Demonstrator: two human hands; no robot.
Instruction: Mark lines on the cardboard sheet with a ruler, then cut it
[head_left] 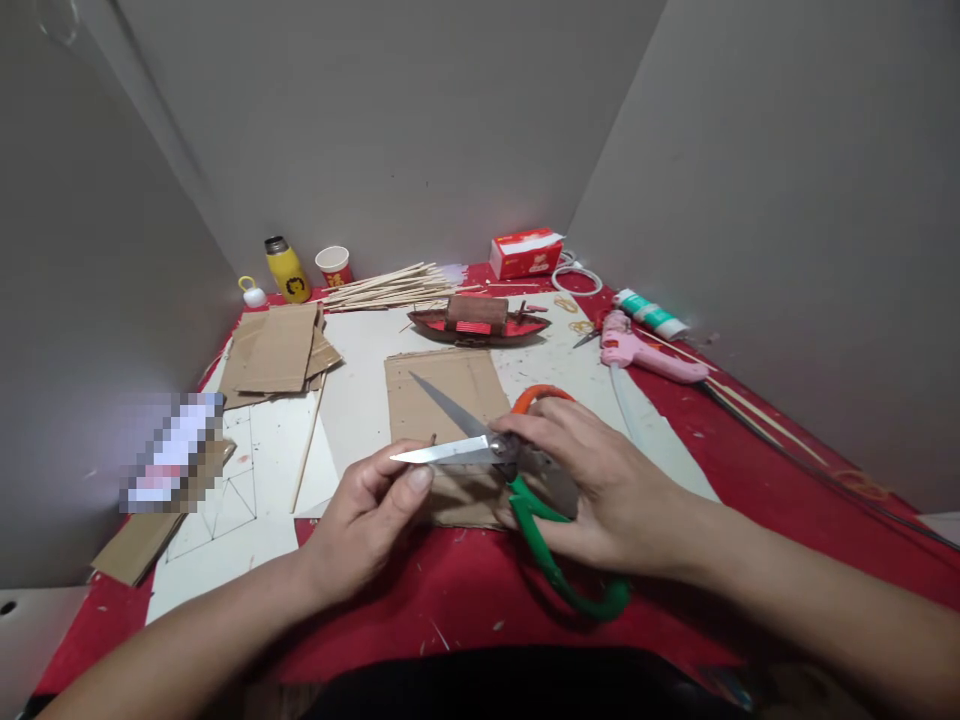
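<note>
My right hand (600, 480) is wrapped round a pair of scissors (457, 452) with one orange and one green handle; the blades are spread apart and point left. My left hand (379, 510) is closed in a pinch beside the lower blade, its thumb just under that blade. A tiny dark tip pokes up by its fingers, too small to name. Below the blades a piece of brown cardboard (442, 395) lies flat on white paper. Behind it stands a small wooden model boat (480, 320) with a brown canopy and red inside.
Stacked cardboard (277, 350), a wooden stick (307, 445) and a blurred-out phone-like object (174, 450) lie left. At the back are a yellow bottle (288, 272), a paper cup (334, 266), thin sticks (390, 288) and a red tissue box (526, 254). A pink glue gun (645, 355) lies right.
</note>
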